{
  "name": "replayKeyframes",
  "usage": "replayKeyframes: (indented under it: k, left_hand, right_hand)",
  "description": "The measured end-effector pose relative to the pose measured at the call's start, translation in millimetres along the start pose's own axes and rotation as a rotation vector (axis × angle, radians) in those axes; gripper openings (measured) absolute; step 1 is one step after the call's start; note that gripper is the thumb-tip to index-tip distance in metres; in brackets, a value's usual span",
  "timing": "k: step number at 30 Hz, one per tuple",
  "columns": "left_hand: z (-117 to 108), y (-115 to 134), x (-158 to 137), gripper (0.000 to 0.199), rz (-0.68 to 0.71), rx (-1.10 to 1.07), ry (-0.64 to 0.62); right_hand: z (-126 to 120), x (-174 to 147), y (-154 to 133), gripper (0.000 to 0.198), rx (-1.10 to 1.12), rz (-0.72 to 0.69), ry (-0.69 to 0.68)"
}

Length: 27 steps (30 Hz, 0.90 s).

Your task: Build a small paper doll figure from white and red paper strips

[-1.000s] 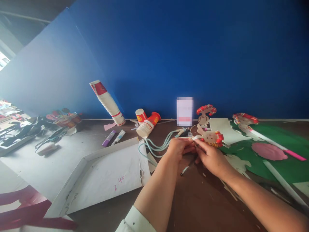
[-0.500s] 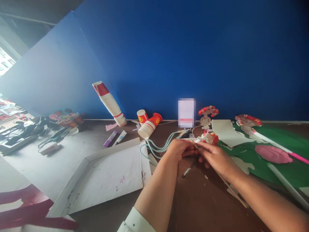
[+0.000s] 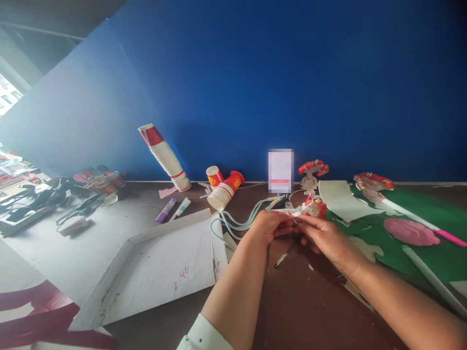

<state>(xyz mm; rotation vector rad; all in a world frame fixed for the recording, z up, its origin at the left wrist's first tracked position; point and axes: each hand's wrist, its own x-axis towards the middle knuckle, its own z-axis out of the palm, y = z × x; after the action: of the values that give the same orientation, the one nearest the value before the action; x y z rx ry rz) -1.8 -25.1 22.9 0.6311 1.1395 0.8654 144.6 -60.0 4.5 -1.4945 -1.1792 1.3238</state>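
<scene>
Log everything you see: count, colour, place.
wall: one, blue, behind
table: one, brown, beneath
cups: many, red and white, centre left
short sticks: two, purple, white, left
box: one, white, left front
cables: several, teal, centre
cable heap: one, dark, left
blurred panel: one, whitish, centre
figures: three, cream and red, right
curled paper: one, white, right
sheet: one, green, right
oval: one, pink, right
long sticks: two, white and pink, right
tube: one, dark, centre
material: count unclear, red, bottom left
left hand: one, bare, centre
right hand: one, bare, centre
</scene>
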Motion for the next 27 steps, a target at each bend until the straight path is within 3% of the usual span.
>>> replayKeyframes:
  k: [6,17,27]
  left_hand:
    - [5,0,0,0.007,0.003,-0.009,0.027]
    - [-11,1,0,0.008,-0.002,-0.002,-0.167]
    - [-11,1,2,0.014,-0.007,0.025,-0.165]
  right_hand:
    - [1,-4,-7,0.029,-0.065,-0.027,0.042]
    - [-3,0,3,0.040,-0.146,-0.058,0.058]
    - [-3,0,2,0.043,-0.156,-0.059,0.066]
